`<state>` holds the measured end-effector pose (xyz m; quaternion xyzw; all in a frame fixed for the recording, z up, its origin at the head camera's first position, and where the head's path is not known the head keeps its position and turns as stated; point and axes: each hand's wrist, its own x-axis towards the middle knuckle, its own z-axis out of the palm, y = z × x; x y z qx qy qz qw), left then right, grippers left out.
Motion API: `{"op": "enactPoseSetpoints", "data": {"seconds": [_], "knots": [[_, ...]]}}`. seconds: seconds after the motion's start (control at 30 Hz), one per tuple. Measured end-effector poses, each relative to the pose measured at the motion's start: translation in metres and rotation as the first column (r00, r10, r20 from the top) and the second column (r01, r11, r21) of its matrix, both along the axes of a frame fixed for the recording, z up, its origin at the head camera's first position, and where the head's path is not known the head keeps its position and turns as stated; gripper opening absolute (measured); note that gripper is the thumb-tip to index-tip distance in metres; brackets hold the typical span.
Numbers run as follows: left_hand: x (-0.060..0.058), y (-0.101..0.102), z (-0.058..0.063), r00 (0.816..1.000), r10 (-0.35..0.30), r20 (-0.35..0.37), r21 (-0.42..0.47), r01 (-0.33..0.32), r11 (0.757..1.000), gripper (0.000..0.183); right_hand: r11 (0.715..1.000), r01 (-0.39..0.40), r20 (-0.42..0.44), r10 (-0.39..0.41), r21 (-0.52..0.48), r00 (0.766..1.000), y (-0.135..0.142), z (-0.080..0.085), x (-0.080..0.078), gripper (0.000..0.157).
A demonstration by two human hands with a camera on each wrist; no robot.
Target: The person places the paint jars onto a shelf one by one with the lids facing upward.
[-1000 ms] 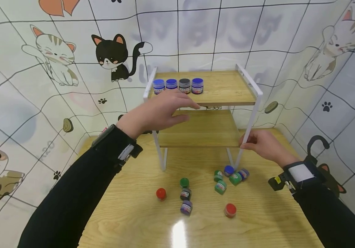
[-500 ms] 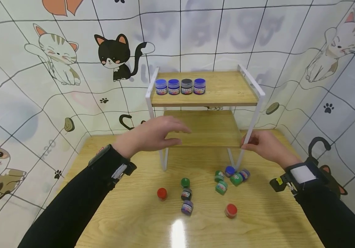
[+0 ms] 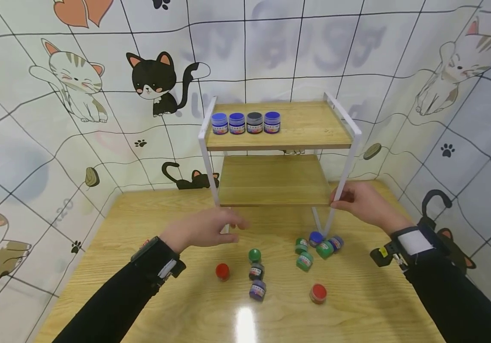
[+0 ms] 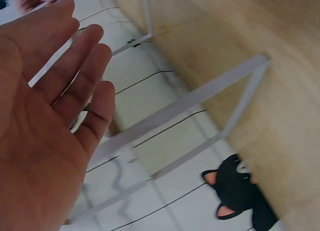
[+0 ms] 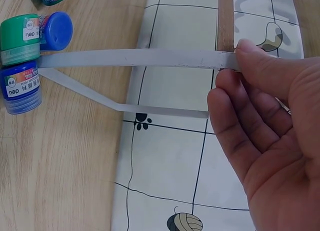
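Observation:
A two-tier wooden shelf [image 3: 305,126] with a white metal frame stands at the back of the table. My right hand [image 3: 363,202] pinches its right front leg [image 5: 150,57] at the lower board's level, thumb on one side and curled fingers on the other. My left hand [image 3: 202,228] is empty, held beside the lower left of the shelf with its fingers loosely extended; its palm shows in the left wrist view. In front of it are a red-lidded paint jar [image 3: 222,271], a green-lidded jar [image 3: 255,255], a black jar [image 3: 256,272] and a purple jar [image 3: 257,290].
Several paint jars, including a blue-lidded jar [image 3: 272,122], line the top board's left side. Green and blue jars cluster by the right front leg, one a green jar [image 3: 304,261]. Another red-lidded jar [image 3: 318,293] sits nearer. A cat-print sheet [image 3: 155,143] surrounds the table [image 3: 176,305].
My left hand has come down from in front of the top board to below the lower board, shifting left. The right hand keeps its grip on the leg; the jars stay put.

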<state>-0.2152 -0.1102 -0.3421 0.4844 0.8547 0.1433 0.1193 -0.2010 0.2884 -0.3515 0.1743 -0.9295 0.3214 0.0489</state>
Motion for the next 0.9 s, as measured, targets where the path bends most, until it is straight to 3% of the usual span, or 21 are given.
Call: {"op": "enactPoseSetpoints", "data": {"seconds": [0.2,0.5,0.7,0.9], "knots": [[0.002,-0.008,-0.031,0.996,0.038,0.077,-0.034,-0.035,0.999,0.034,1.0,-0.008,-0.014,0.008,0.007,1.0,-0.001,0.001,0.001,0.005],[0.004,-0.012,-0.063,0.987,0.077,0.144,-0.105,-0.062,0.993,0.028,1.0,-0.018,-0.024,0.018,0.004,1.0,0.0,-0.002,0.0,0.004],[0.007,-0.014,-0.078,0.978,0.081,0.193,-0.096,-0.064,0.993,0.019,1.0,-0.018,-0.013,0.018,-0.01,1.0,0.0,-0.002,0.001,0.006],[0.009,-0.018,-0.088,0.952,0.126,0.281,-0.095,-0.103,0.99,0.025,1.0,-0.01,-0.017,0.009,-0.011,1.0,-0.001,-0.002,0.001,0.008]]}}
